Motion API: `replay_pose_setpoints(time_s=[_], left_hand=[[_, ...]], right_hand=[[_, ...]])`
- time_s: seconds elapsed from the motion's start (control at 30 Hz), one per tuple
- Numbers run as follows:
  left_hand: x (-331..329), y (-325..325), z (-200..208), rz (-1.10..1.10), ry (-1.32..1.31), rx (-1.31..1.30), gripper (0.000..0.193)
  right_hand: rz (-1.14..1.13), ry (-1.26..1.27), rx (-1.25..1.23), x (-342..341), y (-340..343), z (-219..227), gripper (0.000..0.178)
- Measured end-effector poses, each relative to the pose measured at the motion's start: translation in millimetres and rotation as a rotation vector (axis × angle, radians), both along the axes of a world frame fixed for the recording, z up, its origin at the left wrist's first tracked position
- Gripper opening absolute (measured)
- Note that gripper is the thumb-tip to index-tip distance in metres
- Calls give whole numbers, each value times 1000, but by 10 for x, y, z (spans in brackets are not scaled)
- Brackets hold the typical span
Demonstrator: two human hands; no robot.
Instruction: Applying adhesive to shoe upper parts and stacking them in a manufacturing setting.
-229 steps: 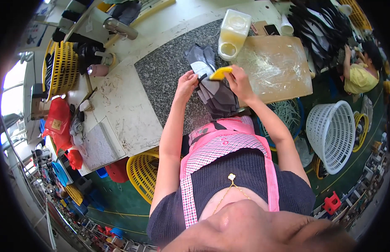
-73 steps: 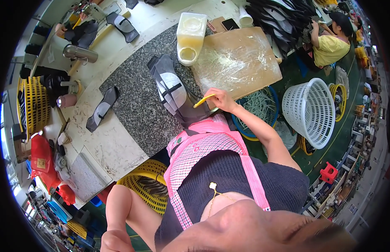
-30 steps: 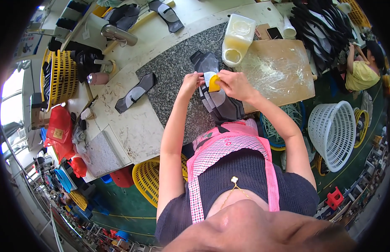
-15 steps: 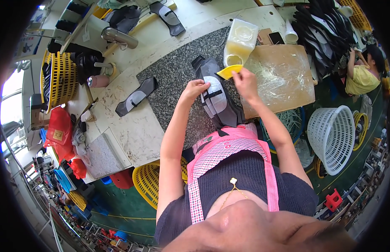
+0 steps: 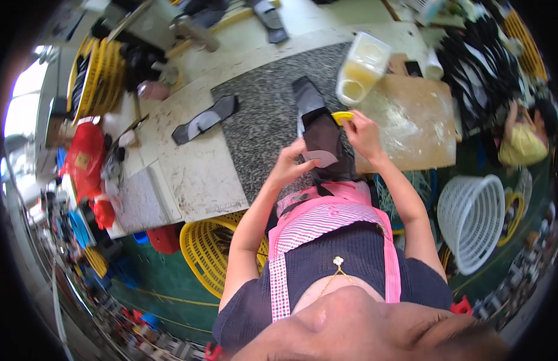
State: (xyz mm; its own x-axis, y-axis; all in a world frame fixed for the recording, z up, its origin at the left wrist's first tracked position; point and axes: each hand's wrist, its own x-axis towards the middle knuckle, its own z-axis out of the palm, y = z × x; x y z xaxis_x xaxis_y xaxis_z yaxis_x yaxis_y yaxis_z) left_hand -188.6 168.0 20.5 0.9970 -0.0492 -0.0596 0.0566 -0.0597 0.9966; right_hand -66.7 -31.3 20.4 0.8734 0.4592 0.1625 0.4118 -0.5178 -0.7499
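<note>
My left hand [image 5: 291, 163] pinches the light grey curved end [image 5: 321, 158] of a grey and black flat material piece, whose dark side [image 5: 323, 133] is turned up over the pile. Under and beyond it, more grey and black pieces [image 5: 308, 95] lie stacked at the table's front edge. My right hand [image 5: 364, 137] grips a small yellow scraper [image 5: 341, 117], held against or just over the dark side's right edge; contact cannot be told. A translucent tub [image 5: 374, 50] of pale yellowish paste stands just beyond the right hand.
Right of the pile lies a smeared brown board [image 5: 420, 117]. A single grey and black piece [image 5: 202, 122] rests on the left. A white basket [image 5: 471, 222] and a yellow basket [image 5: 197, 256] stand below the table. A co-worker in a yellow top [image 5: 522, 144] sits at far right.
My left hand has drawn the top piece's end toward me, turning its dark side up. My right hand has moved slightly nearer with the scraper, away from the tub. The view has shifted a little.
</note>
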Motion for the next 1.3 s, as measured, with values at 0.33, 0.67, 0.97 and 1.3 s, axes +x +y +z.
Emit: replay_pose_setpoints(time_s=[0.33,0.67,0.97,1.3], left_hand=[[-471,1292,-246,897,-118,-876,17],[-342,2554,-1400,1268,-209,-806,12],[-666,3088,-1773,1563,365,383,30],[256,172,-457,580,213,136,28]], right_hand=[[-126,106,72,37,-111,-161,14],[-328,214,253,204,-382,-178,15],[-396,-178,-38,442,-156,-141,17],[-579,91,174,419,-318,-515,20]])
